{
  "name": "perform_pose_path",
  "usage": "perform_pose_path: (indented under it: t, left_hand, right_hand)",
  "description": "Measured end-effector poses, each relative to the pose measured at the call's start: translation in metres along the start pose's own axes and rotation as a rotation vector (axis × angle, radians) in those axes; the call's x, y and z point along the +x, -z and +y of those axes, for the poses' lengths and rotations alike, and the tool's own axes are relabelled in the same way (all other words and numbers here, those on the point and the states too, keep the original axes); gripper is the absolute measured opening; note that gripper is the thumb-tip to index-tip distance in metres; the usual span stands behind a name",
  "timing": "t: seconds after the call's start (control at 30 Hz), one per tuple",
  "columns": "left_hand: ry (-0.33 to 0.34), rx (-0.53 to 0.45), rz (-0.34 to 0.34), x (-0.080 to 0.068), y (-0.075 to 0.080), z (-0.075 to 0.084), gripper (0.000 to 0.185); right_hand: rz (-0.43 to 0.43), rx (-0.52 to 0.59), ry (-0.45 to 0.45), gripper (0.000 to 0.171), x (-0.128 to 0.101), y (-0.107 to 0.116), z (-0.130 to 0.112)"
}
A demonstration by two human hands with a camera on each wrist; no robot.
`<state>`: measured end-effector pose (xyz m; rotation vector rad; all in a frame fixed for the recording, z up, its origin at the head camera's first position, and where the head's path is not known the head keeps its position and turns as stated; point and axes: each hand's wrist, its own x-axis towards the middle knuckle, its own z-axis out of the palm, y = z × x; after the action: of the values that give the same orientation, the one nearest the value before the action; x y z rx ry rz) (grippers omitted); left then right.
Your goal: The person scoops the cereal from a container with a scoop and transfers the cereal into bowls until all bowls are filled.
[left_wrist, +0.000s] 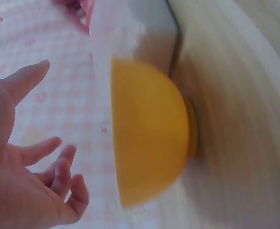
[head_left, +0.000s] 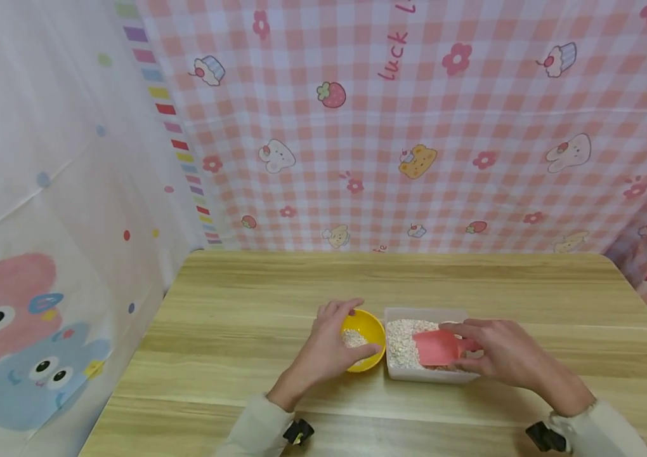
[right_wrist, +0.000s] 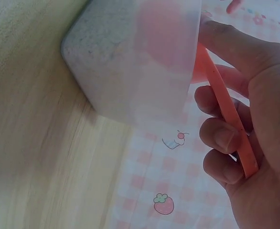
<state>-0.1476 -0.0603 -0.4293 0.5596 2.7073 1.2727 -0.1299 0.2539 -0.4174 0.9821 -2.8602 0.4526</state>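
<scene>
A yellow bowl (head_left: 370, 324) stands on the table with some pale flakes, like oats, in its bottom. My left hand (head_left: 332, 339) is spread over it, thumb and fingers apart; the left wrist view shows the fingers above the bowl's rim with a gap to the bowl (left_wrist: 149, 133). To the bowl's right is a translucent box (head_left: 432, 376) filled with the same flakes (head_left: 402, 339). My right hand (head_left: 503, 352) grips the handle of a pink scoop (head_left: 437, 348), whose pan lies inside the box. In the right wrist view, fingers curl round the scoop's handle (right_wrist: 233, 117).
The wooden table (head_left: 255, 285) extends around both containers to a checked pink cloth (head_left: 312, 184) behind it. A white curtain (head_left: 84, 190) with cartoon figures hangs on the left. Bowl and box stand side by side, close together.
</scene>
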Motion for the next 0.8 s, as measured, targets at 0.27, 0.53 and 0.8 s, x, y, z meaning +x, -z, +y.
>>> perform_pose_path:
  t: [0.27, 0.53, 0.8]
  left_hand:
    - [0.035, 0.043, -0.179, 0.009, -0.018, 0.013, 0.092]
    - [0.075, 0.058, -0.254, 0.013, -0.029, 0.014, 0.099]
    - [0.051, 0.057, -0.25, 0.014, -0.032, 0.014, 0.098]
  right_hand:
    - [0.007, 0.054, -0.011, 0.056, -0.001, -0.003, 0.002]
    - [-0.013, 0.102, -0.051, 0.055, 0.0, -0.008, 0.003]
    - [-0.041, 0.127, -0.067, 0.053, 0.003, -0.01, 0.001]
